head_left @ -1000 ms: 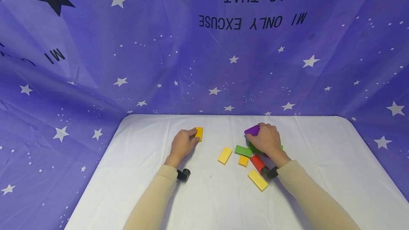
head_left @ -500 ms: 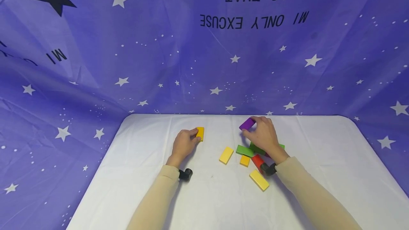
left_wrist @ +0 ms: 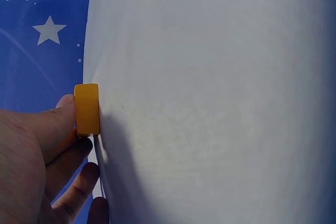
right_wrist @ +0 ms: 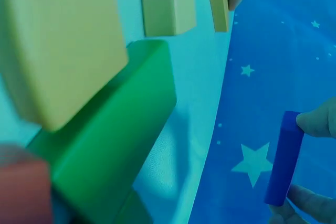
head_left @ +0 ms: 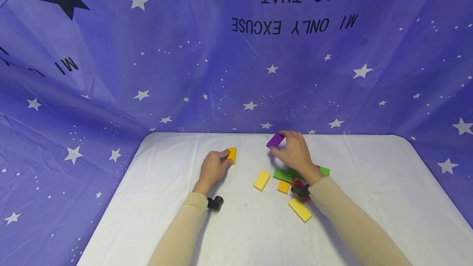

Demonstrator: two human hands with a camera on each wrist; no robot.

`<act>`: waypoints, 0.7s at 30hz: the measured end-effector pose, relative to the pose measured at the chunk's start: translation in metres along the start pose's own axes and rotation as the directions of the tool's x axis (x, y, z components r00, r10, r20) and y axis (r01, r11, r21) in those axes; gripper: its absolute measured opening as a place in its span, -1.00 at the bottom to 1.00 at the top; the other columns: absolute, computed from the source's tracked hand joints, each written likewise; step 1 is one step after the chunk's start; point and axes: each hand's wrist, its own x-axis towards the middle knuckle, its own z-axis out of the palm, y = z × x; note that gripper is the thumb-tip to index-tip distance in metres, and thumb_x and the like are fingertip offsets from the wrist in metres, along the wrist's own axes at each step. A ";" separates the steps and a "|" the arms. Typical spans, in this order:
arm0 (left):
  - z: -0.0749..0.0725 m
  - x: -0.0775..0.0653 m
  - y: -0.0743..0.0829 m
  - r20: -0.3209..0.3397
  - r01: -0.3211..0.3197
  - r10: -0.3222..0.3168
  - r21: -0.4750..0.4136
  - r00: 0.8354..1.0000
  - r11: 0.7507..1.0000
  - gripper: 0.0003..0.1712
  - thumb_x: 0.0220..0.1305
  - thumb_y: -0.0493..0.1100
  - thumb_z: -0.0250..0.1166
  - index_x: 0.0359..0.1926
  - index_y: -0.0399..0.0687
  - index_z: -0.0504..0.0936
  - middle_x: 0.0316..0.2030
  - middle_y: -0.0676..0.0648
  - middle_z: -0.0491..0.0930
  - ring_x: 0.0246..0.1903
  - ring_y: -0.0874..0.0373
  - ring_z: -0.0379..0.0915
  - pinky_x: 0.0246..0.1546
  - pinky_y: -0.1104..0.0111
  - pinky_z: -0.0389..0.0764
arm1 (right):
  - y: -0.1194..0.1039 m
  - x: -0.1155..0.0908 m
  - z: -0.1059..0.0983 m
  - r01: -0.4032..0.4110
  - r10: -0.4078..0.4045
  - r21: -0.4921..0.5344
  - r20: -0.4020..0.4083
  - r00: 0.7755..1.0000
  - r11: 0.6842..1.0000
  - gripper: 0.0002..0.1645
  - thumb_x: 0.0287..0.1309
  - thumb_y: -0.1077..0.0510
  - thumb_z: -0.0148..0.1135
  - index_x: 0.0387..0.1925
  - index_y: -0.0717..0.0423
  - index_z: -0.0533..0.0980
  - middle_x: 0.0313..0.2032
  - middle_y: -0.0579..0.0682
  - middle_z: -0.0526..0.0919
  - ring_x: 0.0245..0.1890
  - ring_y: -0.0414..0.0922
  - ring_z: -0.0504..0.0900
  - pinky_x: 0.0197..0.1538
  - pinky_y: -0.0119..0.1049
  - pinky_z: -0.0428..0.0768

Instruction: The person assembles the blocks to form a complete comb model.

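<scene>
Near the table's far left, my left hand (head_left: 213,168) pinches an orange-yellow block (head_left: 232,156) between thumb and fingers. That same block (left_wrist: 87,109) stands upright at the thumb tip in the left wrist view. My right hand (head_left: 293,151) grips a purple block (head_left: 275,140) by its ends, raised over the far part of the table. The right wrist view shows this purple block (right_wrist: 285,158) held between thumb and fingertips, appearing blue there. A gap of table separates the two held blocks. My right hand and wrist partly hide the pile beneath them.
Below my right wrist lie a green block (head_left: 283,175), a small orange block (head_left: 283,186), a partly covered red block (head_left: 297,183) and another green one (head_left: 324,171). Two pale yellow blocks lie apart, one to the left (head_left: 262,180), one nearer (head_left: 300,209). A purple starry cloth stands behind.
My right hand has carried the purple block left and toward the far edge, away from the pile. The left hand stays with the orange-yellow block.
</scene>
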 end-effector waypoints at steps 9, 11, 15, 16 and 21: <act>-0.001 -0.001 0.001 -0.003 0.000 0.000 -0.011 1.000 1.000 -0.51 0.27 -0.10 0.42 0.20 -0.11 0.64 0.06 -0.22 0.67 0.12 -0.15 0.53 0.21 0.01 0.48 | -0.015 0.010 0.014 0.040 -0.040 -0.014 0.012 0.999 0.999 -0.24 -0.03 -0.12 0.45 0.14 0.26 0.57 0.09 0.26 0.62 0.09 0.19 0.47 0.17 0.03 0.46; -0.001 -0.001 0.001 -0.005 -0.001 0.001 -0.012 1.000 1.000 -0.51 0.27 -0.10 0.42 0.20 -0.11 0.64 0.05 -0.21 0.68 0.12 -0.15 0.53 0.21 0.01 0.48 | -0.018 0.013 0.019 0.056 -0.056 -0.014 0.014 0.998 0.998 -0.24 -0.04 -0.11 0.45 0.14 0.25 0.57 0.09 0.24 0.62 0.09 0.18 0.48 0.17 0.02 0.46; 0.001 0.000 -0.002 -0.009 -0.009 0.009 -0.017 1.000 1.000 -0.52 0.27 -0.10 0.43 0.19 -0.11 0.65 0.05 -0.21 0.68 0.11 -0.16 0.54 0.20 0.01 0.49 | -0.023 0.018 0.029 0.086 -0.086 -0.021 0.030 0.996 0.996 -0.25 -0.06 -0.10 0.44 0.15 0.21 0.57 0.08 0.22 0.64 0.08 0.16 0.49 0.16 0.00 0.46; 0.001 0.000 -0.002 -0.010 -0.010 0.009 -0.020 1.000 1.000 -0.52 0.26 -0.10 0.43 0.19 -0.11 0.65 0.05 -0.21 0.68 0.11 -0.16 0.54 0.21 0.02 0.49 | -0.024 0.020 0.031 0.094 -0.093 -0.023 0.034 0.995 0.995 -0.25 -0.06 -0.10 0.43 0.16 0.21 0.58 0.08 0.22 0.64 0.08 0.17 0.49 0.16 0.00 0.46; 0.002 0.001 -0.004 -0.021 -0.026 0.025 -0.027 0.999 0.999 -0.52 0.25 -0.11 0.44 0.17 -0.11 0.66 0.03 -0.23 0.69 0.08 -0.17 0.55 0.18 0.01 0.51 | -0.028 0.027 0.042 0.127 -0.126 -0.039 0.043 0.991 0.991 -0.25 -0.05 -0.09 0.45 0.15 0.22 0.58 0.11 0.22 0.64 0.08 0.18 0.50 0.19 -0.01 0.46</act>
